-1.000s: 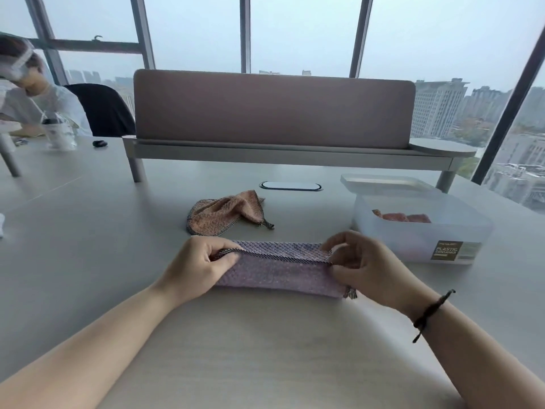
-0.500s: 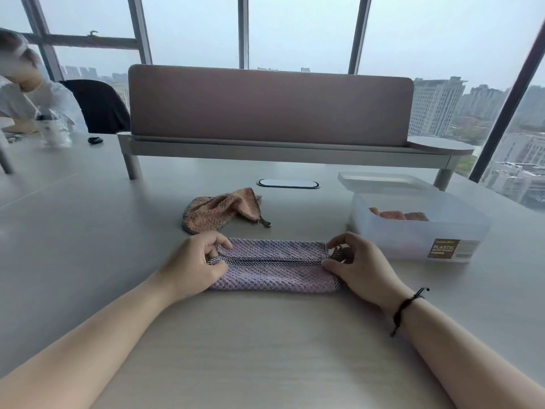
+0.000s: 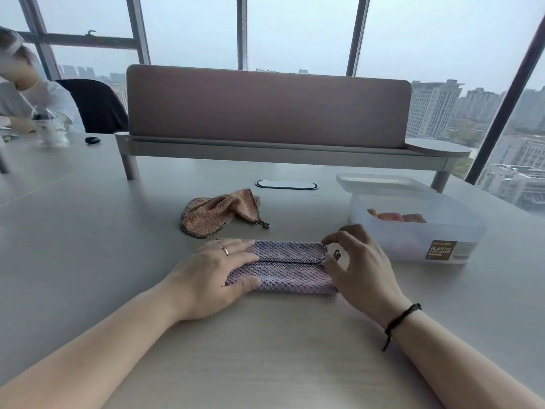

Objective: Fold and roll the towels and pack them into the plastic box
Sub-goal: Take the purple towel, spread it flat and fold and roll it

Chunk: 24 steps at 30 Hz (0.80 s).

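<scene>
A purple towel (image 3: pixel 290 268) lies folded into a long narrow strip on the table in front of me. My left hand (image 3: pixel 215 278) rests flat on its left end, fingers spread. At the strip's right end my right hand (image 3: pixel 358 267) pinches the far corner with thumb and forefinger, near the towel's small hanging loop. An orange towel (image 3: pixel 218 212) sits crumpled just behind the purple one. The clear plastic box (image 3: pixel 413 240) stands to the right with rolled orange towels (image 3: pixel 396 216) inside.
The box's lid (image 3: pixel 380 181) lies behind the box. A desk divider on a raised shelf (image 3: pixel 265 113) crosses the back. An oval cable port (image 3: pixel 286 184) sits mid-table. A person with a cup (image 3: pixel 50 131) sits at the far left.
The towel's far edge has been folded down toward me and laid flat. My left hand let go of the edge and now presses flat on the strip's left end.
</scene>
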### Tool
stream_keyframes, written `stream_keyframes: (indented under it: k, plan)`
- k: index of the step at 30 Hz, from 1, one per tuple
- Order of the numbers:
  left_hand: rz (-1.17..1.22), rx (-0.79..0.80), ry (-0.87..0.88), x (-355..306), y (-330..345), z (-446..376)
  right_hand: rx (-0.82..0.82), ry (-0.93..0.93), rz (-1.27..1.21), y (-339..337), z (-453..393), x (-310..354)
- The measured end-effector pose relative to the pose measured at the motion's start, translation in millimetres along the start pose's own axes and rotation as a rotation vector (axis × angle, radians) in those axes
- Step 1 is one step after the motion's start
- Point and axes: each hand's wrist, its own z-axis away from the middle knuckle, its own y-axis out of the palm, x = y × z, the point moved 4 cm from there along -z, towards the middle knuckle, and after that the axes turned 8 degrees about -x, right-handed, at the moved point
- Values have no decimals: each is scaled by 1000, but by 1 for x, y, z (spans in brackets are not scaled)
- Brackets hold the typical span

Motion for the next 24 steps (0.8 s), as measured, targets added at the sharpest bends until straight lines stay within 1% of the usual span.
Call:
stream_keyframes:
  k: [1,2,3,4,6,7,8,10,11,12,14,16,17,18,19,22,24]
  plan:
    - [-21,80,6,-1,6,0,-63,-85,13,-3,1,8]
    - [-38,121,9,-1,9,0,-102,-164,15,-5,4,18]
    - [-56,121,8,0,10,0,-99,-225,17,-5,8,28]
    - [-75,92,15,0,8,0,-49,-264,26,-1,13,37]
    - [-77,-17,74,-5,-2,2,128,-285,91,11,23,50]
    - [1,-67,110,-9,-8,3,191,-278,141,16,27,53]
    - [148,-88,132,-13,-13,6,211,-261,182,18,28,54]
    - [550,-35,91,-19,-18,9,211,-196,222,16,24,50]
    - [679,-25,64,-20,-20,9,213,-167,229,15,22,47]
    - [722,-44,55,-19,-22,8,210,-147,229,14,19,43]
    - [683,-151,31,-14,-23,6,207,-110,213,14,16,36]
    - [487,-303,19,-6,-24,4,242,-47,175,15,14,31]
    - [376,-355,17,-2,-23,4,275,-22,156,17,14,30]
    - [284,-356,19,2,-21,3,316,-15,150,19,14,30]
    - [226,-295,26,6,-16,2,364,-30,159,22,14,30]
    - [156,69,67,2,-1,0,511,-112,168,34,13,29]
    - [99,237,82,-6,5,0,588,-141,141,42,7,24]
